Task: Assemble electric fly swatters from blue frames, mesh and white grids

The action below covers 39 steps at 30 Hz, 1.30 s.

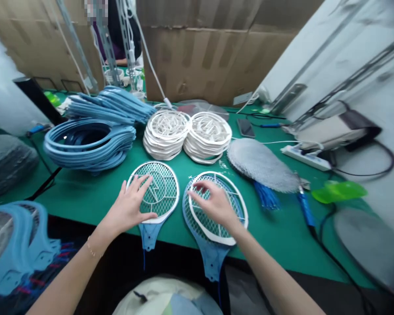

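Two blue racket frames with mesh lie side by side at the near edge of the green table. On the left racket (150,236) a white ring cover sits in line with the head, and my left hand (131,203) rests over its left side, fingers spread. The right racket (212,258) carries a white ring cover (246,214) that sits shifted to the right of the blue rim. My right hand (215,203) is over this cover, thumb and fingers curved and apart near its upper left part.
Behind the rackets stand two stacks of white covers (166,144) (205,148). Blue frames (88,153) are piled at left, finished-looking rackets (26,249) lower left. At right are mesh discs (262,164), a phone (246,127), a soldering iron (305,210) and a power strip (307,157).
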### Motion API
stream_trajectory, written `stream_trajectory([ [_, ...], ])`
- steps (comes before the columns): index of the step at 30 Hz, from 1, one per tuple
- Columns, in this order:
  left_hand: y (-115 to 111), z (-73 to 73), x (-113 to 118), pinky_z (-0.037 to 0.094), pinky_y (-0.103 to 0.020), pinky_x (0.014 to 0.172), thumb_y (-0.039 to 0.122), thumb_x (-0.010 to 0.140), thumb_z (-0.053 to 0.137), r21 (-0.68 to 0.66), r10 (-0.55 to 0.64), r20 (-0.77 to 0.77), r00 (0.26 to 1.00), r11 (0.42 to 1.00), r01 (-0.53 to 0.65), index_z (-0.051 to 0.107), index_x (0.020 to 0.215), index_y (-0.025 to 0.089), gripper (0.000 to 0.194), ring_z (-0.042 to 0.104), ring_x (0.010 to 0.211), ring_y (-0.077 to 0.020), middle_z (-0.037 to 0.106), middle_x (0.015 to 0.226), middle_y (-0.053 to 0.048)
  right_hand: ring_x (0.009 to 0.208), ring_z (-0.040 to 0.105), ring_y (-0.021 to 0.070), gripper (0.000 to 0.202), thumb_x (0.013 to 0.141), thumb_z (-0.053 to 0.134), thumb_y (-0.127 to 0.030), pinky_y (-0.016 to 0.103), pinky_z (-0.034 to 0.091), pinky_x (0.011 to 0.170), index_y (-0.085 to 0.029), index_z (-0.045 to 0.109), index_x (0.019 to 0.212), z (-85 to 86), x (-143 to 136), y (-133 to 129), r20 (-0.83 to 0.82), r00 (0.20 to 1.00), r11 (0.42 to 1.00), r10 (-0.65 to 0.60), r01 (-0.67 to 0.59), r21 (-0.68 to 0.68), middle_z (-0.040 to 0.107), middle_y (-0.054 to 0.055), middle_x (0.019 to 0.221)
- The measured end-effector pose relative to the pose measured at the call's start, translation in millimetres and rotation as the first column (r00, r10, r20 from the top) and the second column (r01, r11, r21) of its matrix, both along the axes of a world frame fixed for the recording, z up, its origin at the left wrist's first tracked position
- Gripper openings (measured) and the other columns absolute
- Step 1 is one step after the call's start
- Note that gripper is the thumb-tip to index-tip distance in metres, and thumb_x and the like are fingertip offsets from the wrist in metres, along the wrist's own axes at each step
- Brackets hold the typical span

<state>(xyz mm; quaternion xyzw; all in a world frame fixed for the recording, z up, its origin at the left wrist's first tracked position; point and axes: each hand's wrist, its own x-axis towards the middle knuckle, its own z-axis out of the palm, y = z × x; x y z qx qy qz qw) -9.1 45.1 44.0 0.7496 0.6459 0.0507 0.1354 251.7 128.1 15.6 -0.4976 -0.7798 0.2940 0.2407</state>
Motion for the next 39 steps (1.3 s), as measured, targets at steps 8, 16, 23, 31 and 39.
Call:
stream_trajectory([
  [8,72.3,-7.3,128.7,0.014,-0.053,0.124,0.056,0.100,0.044,0.131,-0.479,-0.065,0.876,0.866,0.483,0.054,0.140,0.020,0.054,0.022,0.153,-0.0289,0.038,0.160,-0.011,0.108,0.064,0.0245,0.037,0.088,0.062,-0.019,0.034,0.045,0.099,-0.007,0.067,0.123,-23.0,94.9,94.5,0.381,0.914,0.991,-0.135,0.122,0.060,0.068,0.017,0.117],
  [16,111.4,-46.6,140.9,0.002,-0.064,0.122,0.073,0.095,0.036,0.146,-0.408,-0.027,0.913,0.902,0.407,0.071,0.119,0.016,0.071,0.007,0.155,-0.0351,0.025,0.165,-0.012,0.093,0.064,0.0168,0.025,0.094,0.054,-0.015,0.024,0.046,0.088,-0.015,0.078,0.102,-28.7,95.4,101.7,0.408,0.913,0.999,0.001,-0.020,0.042,0.072,0.008,0.102],
  [23,115.4,-36.5,148.5,-0.006,-0.057,0.124,0.071,0.095,0.041,0.115,-0.451,-0.037,0.892,0.884,0.452,0.074,0.108,0.015,0.067,0.019,0.153,-0.0332,0.043,0.156,-0.013,0.105,0.059,0.0209,0.030,0.101,0.048,-0.021,0.027,0.046,0.087,-0.015,0.078,0.100,-32.0,81.1,80.1,0.468,0.883,0.995,-0.032,-0.016,0.099,0.066,0.013,0.109],
  [31,119.9,-43.1,146.3,0.004,-0.050,0.125,0.072,0.094,0.042,0.095,-0.488,-0.034,0.872,0.867,0.489,0.072,0.114,0.015,0.068,0.035,0.147,-0.0310,0.049,0.152,-0.014,0.102,0.061,0.0174,0.028,0.101,0.051,-0.022,0.025,0.046,0.081,-0.022,0.075,0.115,-35.1,75.9,76.7,0.439,0.898,0.992,-0.044,-0.014,0.128,0.066,0.008,0.111],
  [39,127.0,-46.9,147.7,0.015,-0.048,0.124,0.081,0.087,0.042,0.100,-0.533,-0.093,0.841,0.835,0.541,0.072,0.112,0.008,0.083,0.049,0.136,-0.0328,0.054,0.146,-0.020,0.097,0.063,0.0187,0.025,0.098,0.054,-0.022,0.027,0.048,0.076,-0.018,0.078,0.097,-36.7,75.0,80.0,0.414,0.909,0.987,-0.050,-0.018,0.159,0.068,0.008,0.102],
])
